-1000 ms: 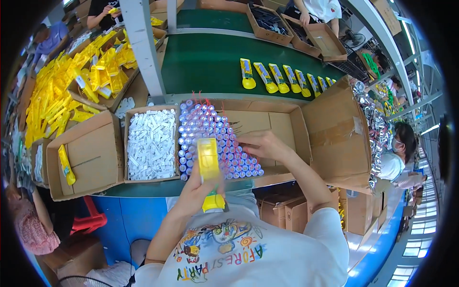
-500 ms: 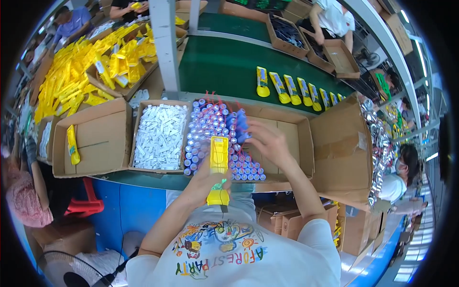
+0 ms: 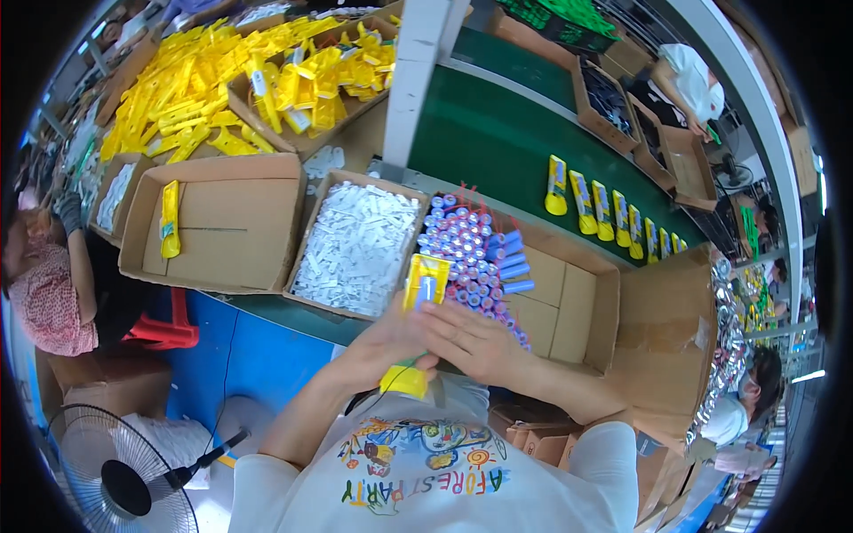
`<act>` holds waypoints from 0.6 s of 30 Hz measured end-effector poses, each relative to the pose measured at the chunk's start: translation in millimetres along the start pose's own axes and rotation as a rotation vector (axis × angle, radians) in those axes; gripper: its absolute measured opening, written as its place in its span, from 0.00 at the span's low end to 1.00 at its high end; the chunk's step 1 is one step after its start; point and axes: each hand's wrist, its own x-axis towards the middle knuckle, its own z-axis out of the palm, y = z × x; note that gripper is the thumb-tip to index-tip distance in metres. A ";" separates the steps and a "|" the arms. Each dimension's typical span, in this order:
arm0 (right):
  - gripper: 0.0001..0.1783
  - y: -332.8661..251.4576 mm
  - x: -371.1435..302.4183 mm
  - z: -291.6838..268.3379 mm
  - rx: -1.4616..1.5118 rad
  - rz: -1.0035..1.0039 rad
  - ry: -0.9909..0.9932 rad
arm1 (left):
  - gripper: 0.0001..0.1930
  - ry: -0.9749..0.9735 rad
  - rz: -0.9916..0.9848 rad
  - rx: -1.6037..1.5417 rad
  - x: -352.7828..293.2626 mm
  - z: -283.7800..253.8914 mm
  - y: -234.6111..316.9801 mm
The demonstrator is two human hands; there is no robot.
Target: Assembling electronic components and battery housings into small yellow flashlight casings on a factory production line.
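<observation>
My left hand is wrapped round a long yellow plastic casing with a rounded lower end. A blue-purple battery cell shows in the open upper part of the casing. Over the casing lies my right hand, fingers together and fingertips at the cell; the casing's middle is hidden under both hands. Thin dark wire hangs by the casing's lower end. Just beyond my hands, many battery cells with red wires stand packed in a cardboard box, some lying on their sides.
A box of small white plastic parts stands left of the cells. Further left, a cardboard box holds one yellow casing. Yellow casings are heaped behind. Filled casings line the green belt. A fan stands lower left.
My right hand has come from the cells in the box to the casing in my left hand. A cell now shows in the casing. The whole view has shifted and turned slightly.
</observation>
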 end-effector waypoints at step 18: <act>0.04 116.6 103.2 93.3 -0.105 0.152 -0.306 | 0.23 0.323 0.341 -0.248 -27.9 -36.8 4.8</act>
